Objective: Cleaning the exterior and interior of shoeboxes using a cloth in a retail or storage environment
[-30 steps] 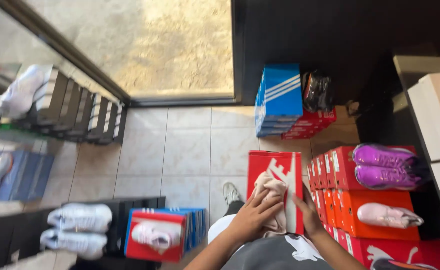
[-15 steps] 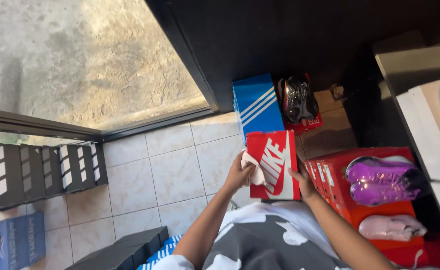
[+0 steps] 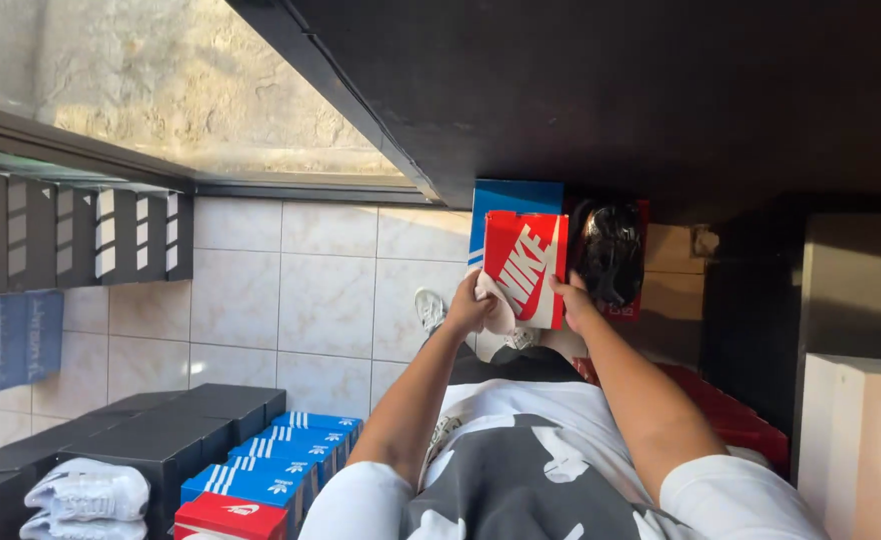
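I hold a red shoebox lid (image 3: pixel 524 268) with a white emblem upright in front of me, over the tiled floor. My left hand (image 3: pixel 470 308) grips its left lower edge together with a bunch of white wrapping paper (image 3: pixel 494 305). My right hand (image 3: pixel 573 300) holds the lid's right lower edge. Behind the lid stands a blue shoebox (image 3: pixel 514 199) with white stripes. To its right a black shoe (image 3: pixel 612 254) rests on a red box.
Black and white boxes (image 3: pixel 81 240) line the window on the left. Black, blue and red boxes (image 3: pixel 251 465) with white shoes (image 3: pixel 86 492) stand at the lower left. Red boxes (image 3: pixel 731 415) sit at right beside a dark shelf unit (image 3: pixel 861 290). My white shoe (image 3: pixel 429 306) is on the tiles.
The view has swung and the red lid has risen farther forward, now in front of the blue box. Both hands stay on the lid and paper.
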